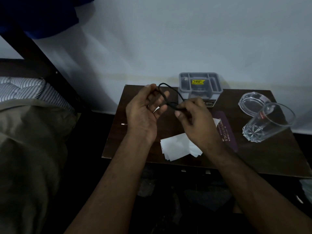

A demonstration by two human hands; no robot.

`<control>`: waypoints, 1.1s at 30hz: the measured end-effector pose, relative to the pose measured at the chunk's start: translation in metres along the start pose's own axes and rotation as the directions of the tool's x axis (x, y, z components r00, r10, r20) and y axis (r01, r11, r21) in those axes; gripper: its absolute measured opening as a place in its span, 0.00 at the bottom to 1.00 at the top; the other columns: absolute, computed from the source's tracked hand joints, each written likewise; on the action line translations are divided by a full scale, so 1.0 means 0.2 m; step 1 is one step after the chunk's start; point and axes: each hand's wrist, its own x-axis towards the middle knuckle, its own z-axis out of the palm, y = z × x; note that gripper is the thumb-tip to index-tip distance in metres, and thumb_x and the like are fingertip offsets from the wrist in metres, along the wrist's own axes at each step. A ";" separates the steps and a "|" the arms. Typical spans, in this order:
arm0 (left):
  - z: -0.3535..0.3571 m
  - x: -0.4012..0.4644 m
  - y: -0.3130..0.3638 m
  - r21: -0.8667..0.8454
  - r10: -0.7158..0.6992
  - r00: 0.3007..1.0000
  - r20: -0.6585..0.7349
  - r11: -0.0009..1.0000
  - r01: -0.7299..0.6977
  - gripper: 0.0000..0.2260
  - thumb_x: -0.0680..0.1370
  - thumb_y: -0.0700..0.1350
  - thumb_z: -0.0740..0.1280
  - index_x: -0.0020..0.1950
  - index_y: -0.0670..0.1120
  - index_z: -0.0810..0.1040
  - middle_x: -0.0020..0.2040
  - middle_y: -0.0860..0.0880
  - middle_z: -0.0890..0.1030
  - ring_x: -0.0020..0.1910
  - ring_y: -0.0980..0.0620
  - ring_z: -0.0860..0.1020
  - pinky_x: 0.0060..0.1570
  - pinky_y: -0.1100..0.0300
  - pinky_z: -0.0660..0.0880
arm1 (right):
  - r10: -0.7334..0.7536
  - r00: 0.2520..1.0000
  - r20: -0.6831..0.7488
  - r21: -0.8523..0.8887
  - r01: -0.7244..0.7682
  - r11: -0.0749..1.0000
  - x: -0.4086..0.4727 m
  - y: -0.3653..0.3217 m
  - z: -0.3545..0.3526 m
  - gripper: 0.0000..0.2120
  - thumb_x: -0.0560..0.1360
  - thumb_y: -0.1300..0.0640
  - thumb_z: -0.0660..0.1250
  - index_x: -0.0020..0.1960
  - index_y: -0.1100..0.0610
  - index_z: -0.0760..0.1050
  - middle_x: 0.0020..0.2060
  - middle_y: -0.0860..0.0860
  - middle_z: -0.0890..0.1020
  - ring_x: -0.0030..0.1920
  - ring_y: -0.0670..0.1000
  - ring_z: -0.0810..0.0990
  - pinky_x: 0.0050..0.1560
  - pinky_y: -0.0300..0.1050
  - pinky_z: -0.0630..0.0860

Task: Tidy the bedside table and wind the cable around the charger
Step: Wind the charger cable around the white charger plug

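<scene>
Both hands hover above the bedside table [135, 149], sharing a thin black cable [170, 94] looped between them. The left hand [145, 110] is palm-up, fingers loosely curled around one end of the loop; the right hand [194, 119] pinches the other end between thumb and fingertips. The charger cannot be made out. On the dark wooden top lie crumpled white tissue [179, 146], a purple spectacle case [226, 130], a grey plastic box [200, 86], a glass ashtray [253, 100] and a tilted faceted tumbler [268, 122].
</scene>
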 end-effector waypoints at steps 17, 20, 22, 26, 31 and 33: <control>-0.14 -0.40 0.02 0.093 0.335 0.942 -0.023 0.939 -0.332 0.10 0.75 0.33 0.73 0.55 0.41 0.81 0.41 0.49 0.83 0.35 0.53 0.79 0.42 0.61 0.78 | 0.264 0.963 -0.062 0.807 -0.108 0.581 -0.30 -0.42 -0.07 0.10 0.81 0.62 0.67 0.62 0.59 0.74 0.54 0.55 0.82 0.60 0.59 0.84 0.64 0.54 0.78; -0.15 -0.56 0.00 0.131 0.362 0.932 -0.008 0.924 -0.358 0.10 0.75 0.33 0.73 0.55 0.40 0.81 0.48 0.42 0.84 0.37 0.52 0.81 0.44 0.61 0.79 | 0.234 0.967 -0.098 0.801 -0.063 0.595 -0.42 -0.52 -0.08 0.14 0.80 0.71 0.63 0.64 0.59 0.71 0.51 0.54 0.80 0.58 0.58 0.84 0.56 0.43 0.80; -0.17 -0.67 -0.01 0.148 0.372 0.928 -0.003 0.918 -0.367 0.10 0.76 0.33 0.72 0.56 0.39 0.80 0.50 0.40 0.83 0.39 0.52 0.82 0.46 0.58 0.79 | 0.232 0.968 -0.100 0.836 -0.045 0.546 -0.50 -0.58 -0.09 0.15 0.82 0.70 0.60 0.67 0.60 0.69 0.54 0.55 0.80 0.56 0.55 0.85 0.52 0.40 0.79; -0.25 -0.82 -0.01 0.108 0.342 0.938 -0.051 0.936 -0.336 0.09 0.77 0.34 0.70 0.57 0.38 0.80 0.53 0.35 0.82 0.48 0.42 0.81 0.50 0.51 0.76 | 0.349 0.936 0.041 0.972 -0.118 0.203 -0.68 -0.66 -0.13 0.14 0.84 0.67 0.58 0.68 0.57 0.70 0.55 0.57 0.82 0.50 0.54 0.87 0.46 0.41 0.82; -0.32 -0.91 0.01 0.021 0.280 0.960 -0.025 0.960 -0.279 0.06 0.79 0.32 0.66 0.53 0.40 0.80 0.46 0.44 0.84 0.41 0.52 0.84 0.36 0.61 0.80 | 0.453 0.873 0.181 0.950 -0.274 0.149 -0.80 -0.68 -0.14 0.10 0.83 0.61 0.61 0.62 0.54 0.76 0.46 0.54 0.84 0.32 0.47 0.77 0.36 0.39 0.74; -0.33 -0.91 0.02 -0.014 0.250 0.968 -0.010 0.968 -0.250 0.06 0.80 0.32 0.65 0.52 0.41 0.80 0.44 0.47 0.85 0.40 0.54 0.84 0.36 0.62 0.81 | 0.430 0.878 0.210 0.932 -0.313 0.184 -0.81 -0.67 -0.14 0.09 0.84 0.60 0.60 0.60 0.55 0.78 0.44 0.52 0.84 0.32 0.47 0.74 0.36 0.38 0.71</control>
